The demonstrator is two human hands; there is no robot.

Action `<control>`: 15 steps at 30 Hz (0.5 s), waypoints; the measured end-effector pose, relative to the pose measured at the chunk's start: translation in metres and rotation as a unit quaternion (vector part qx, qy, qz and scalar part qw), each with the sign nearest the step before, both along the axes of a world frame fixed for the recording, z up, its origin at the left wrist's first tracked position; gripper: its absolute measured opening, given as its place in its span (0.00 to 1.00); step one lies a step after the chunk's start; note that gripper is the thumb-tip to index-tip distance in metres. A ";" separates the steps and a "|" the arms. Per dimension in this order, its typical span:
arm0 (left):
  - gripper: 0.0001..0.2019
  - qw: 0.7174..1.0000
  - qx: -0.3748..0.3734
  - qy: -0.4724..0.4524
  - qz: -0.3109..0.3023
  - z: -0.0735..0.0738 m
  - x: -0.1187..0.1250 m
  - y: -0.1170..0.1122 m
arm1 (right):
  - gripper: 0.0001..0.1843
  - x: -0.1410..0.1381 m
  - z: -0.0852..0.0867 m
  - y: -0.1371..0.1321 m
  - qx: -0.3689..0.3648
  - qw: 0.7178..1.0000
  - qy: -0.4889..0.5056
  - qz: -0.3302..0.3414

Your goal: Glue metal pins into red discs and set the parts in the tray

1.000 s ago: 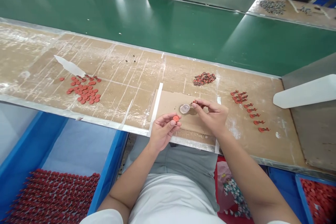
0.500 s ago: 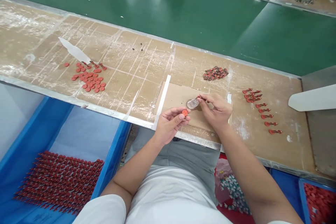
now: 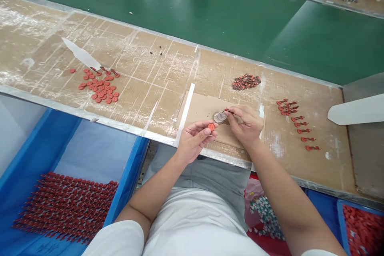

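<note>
Between the thumb and fingers of my left hand (image 3: 195,138) is a red round disc base (image 3: 211,127), its flat face turned up. My right hand (image 3: 246,126) pinches a small dark-and-red figurine (image 3: 228,111) by its body, mostly hidden by the fingers. The figurine's end is at the rim of a small clear round dish (image 3: 219,117); whether it touches the dish I cannot tell. Under the dish lies a cardboard sheet (image 3: 199,106). Beyond my right hand is a pile of loose figurines (image 3: 246,82).
Loose red discs (image 3: 103,90) lie at the left beside a white strip (image 3: 81,54). Figurines on bases (image 3: 303,131) form a row at the right. A blue bin (image 3: 126,176) holds many rows of figurines. A green conveyor belt (image 3: 180,16) runs behind the table.
The view has shifted slightly. Both hands keep nearly the same pose, with the disc and the figurine still held near the dish.
</note>
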State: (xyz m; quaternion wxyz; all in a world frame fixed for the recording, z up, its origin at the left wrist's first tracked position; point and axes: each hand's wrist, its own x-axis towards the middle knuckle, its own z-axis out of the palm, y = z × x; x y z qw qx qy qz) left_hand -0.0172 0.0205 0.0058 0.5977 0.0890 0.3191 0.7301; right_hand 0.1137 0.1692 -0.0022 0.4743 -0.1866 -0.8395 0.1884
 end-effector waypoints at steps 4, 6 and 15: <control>0.13 1.000 -0.004 0.002 -0.001 0.000 0.000 -0.001 | 0.12 0.001 -0.002 0.000 -0.005 1.000 -0.011 -0.016; 0.14 1.000 -0.011 0.008 0.001 0.000 0.000 -0.001 | 0.13 0.001 -0.002 0.000 -0.002 1.000 -0.011 -0.015; 0.13 1.000 -0.006 0.005 -0.001 0.000 0.000 -0.001 | 0.14 0.001 -0.002 0.001 0.012 1.000 -0.016 -0.011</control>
